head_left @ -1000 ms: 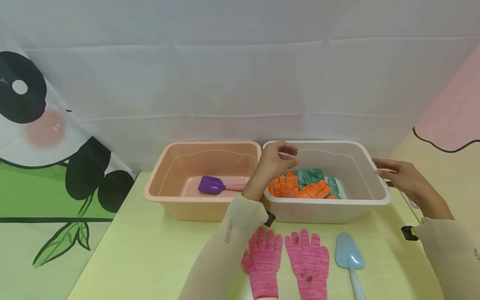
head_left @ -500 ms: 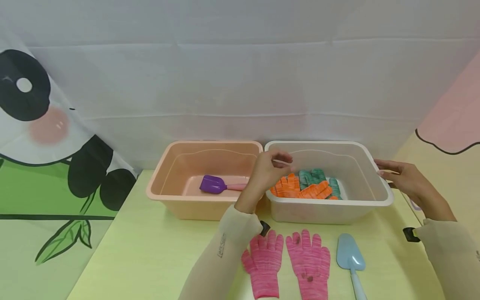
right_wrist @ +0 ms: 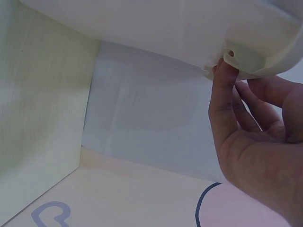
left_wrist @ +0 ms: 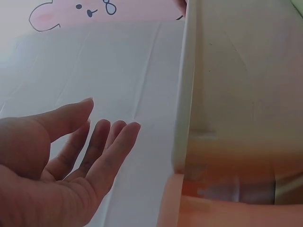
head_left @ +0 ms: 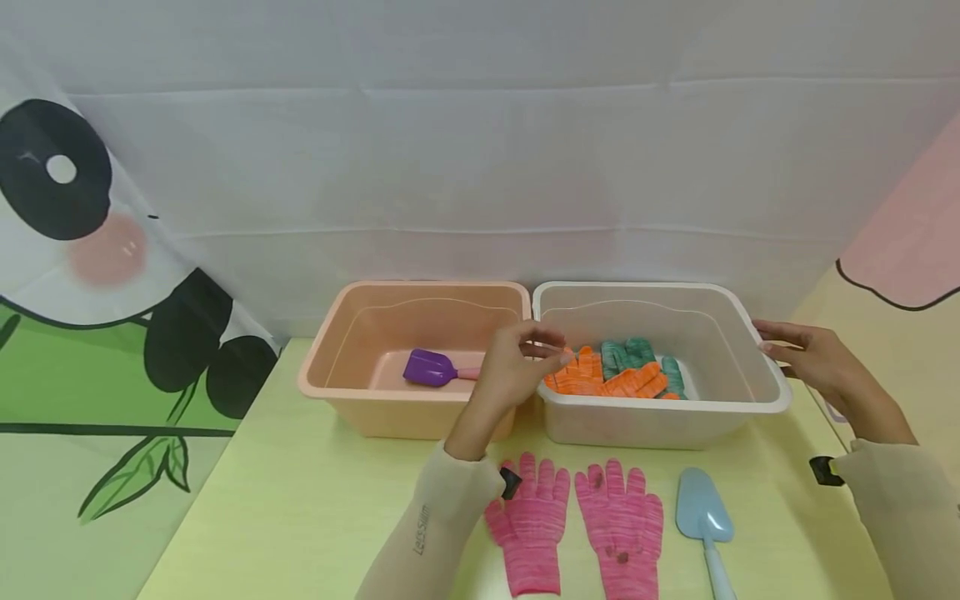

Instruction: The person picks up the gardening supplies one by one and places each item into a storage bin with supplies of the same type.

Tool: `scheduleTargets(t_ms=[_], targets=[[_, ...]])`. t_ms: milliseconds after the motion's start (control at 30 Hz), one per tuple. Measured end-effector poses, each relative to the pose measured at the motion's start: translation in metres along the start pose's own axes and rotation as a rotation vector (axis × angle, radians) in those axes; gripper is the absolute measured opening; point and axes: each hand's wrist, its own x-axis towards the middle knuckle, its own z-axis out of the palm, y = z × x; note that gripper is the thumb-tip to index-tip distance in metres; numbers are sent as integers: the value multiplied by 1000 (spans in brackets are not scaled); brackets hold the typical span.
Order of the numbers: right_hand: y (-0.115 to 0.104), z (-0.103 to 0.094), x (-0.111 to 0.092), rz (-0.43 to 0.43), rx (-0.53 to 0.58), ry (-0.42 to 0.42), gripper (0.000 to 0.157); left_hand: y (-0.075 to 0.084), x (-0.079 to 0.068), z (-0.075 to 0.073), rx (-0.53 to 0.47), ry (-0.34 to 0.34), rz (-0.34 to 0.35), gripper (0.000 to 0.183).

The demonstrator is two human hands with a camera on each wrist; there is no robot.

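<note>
My left hand (head_left: 517, 367) hovers above where the two bins meet, its fingers loosely bent and holding nothing. In the left wrist view, a gap shows between the thumb and fingers of that hand (left_wrist: 71, 165). At the right end of the white bin (head_left: 660, 406), my right hand (head_left: 817, 358) holds the rim. Close up, the right wrist view has its fingertips (right_wrist: 226, 71) hooked under the rim of the bin (right_wrist: 142, 23). Inside the white bin lie orange gloves (head_left: 633, 381) and green gloves (head_left: 630, 354). A purple toy shovel (head_left: 431, 368) with a pink handle lies in the peach bin (head_left: 390, 400).
Two pink gloves, a left one (head_left: 534, 533) and a right one (head_left: 622, 533), lie flat in front of the white bin. Beside them is a light blue trowel (head_left: 702, 508). A pale cloth (head_left: 480, 167) hangs behind the yellow table (head_left: 300, 500).
My left hand has drawn back left and lower, from over the white bin toward the seam between the bins. My right hand stays at the white bin's rim.
</note>
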Motion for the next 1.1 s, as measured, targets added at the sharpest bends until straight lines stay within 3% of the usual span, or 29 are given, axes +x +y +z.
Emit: scheduleTargets(t_ms=[600, 900, 1100], targets=[[7, -3, -2, -8, 11, 23, 63, -15, -29, -10, -33, 12, -27, 25], [7, 6, -1, -25, 24, 14, 62, -26, -43, -14, -43, 27, -59, 21], [4, 2, 0, -42, 9, 29, 62, -31, -50, -15, -47, 32, -17, 21]])
